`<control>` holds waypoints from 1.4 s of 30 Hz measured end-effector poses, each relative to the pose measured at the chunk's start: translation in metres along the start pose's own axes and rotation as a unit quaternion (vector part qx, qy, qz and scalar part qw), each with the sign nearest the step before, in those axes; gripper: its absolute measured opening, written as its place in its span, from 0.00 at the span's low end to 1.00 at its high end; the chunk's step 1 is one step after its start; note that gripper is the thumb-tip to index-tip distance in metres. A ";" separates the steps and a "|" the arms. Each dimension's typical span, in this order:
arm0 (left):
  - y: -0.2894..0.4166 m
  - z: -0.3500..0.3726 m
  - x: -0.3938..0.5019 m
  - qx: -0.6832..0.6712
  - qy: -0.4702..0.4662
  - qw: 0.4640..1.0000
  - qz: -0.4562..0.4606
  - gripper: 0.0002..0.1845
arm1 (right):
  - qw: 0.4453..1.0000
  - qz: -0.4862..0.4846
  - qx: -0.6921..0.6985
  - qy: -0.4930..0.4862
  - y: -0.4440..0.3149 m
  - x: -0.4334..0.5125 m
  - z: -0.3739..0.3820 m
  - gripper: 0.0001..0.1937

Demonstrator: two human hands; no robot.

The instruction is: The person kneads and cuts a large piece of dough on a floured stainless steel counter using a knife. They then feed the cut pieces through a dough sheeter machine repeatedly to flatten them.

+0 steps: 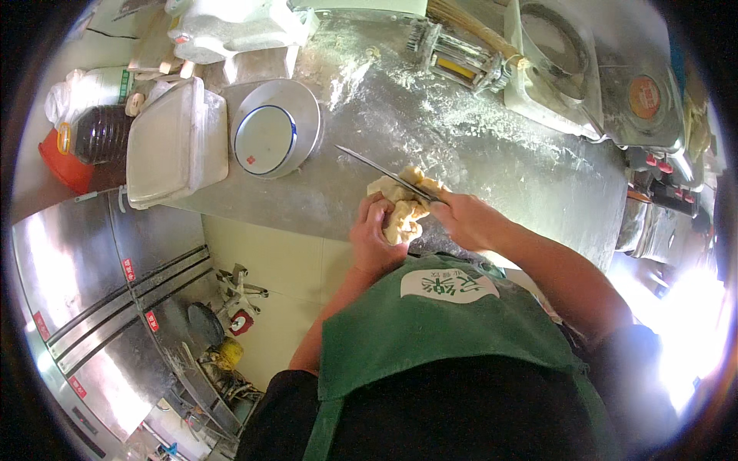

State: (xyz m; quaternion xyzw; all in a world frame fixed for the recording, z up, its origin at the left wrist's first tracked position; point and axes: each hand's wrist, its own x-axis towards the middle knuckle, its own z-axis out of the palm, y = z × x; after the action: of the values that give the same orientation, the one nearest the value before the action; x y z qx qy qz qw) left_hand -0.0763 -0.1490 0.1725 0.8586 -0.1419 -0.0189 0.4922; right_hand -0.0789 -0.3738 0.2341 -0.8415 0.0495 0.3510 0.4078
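Observation:
A lumpy, torn-looking mass of pale dough [403,222] is at the near edge of the floured metal worktable [300,201]. My left hand [375,236] curls its fingers around the dough's left side. In my right hand [470,219] is the handle end of a long, narrow-looking knife [375,164]. Its blade slants across the top of the dough, and the tip points away to the upper left. Whether the edge has cut into the dough cannot be told. My right fingers hide the handle.
Left on the table, a metal bowl [308,115] holds a blue-rimmed white dish [265,141], beside a lidded plastic box [167,144]. At the back are a flour-dusted roller attachment [458,60], a straw brush [473,29] and a white tub [553,118] holding a round sieve [553,40].

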 end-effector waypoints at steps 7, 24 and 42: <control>0.003 -0.006 0.002 0.033 -0.020 0.999 0.021 0.24 | 0.984 -0.099 -0.135 -0.056 0.017 -0.044 -0.026 0.22; -0.009 -0.006 -0.009 0.062 -0.023 0.996 0.063 0.26 | 1.000 0.014 0.019 0.014 0.056 -0.056 0.018 0.24; 0.002 -0.006 -0.012 0.054 -0.011 0.997 0.058 0.27 | 0.984 -0.018 0.092 0.153 0.081 -0.029 0.052 0.19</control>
State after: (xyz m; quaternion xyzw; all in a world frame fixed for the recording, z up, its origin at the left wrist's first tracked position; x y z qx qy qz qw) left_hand -0.0876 -0.1416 0.1758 0.8740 -0.1971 0.0081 0.4440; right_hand -0.1598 -0.3958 0.1779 -0.8448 0.1285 0.2044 0.4776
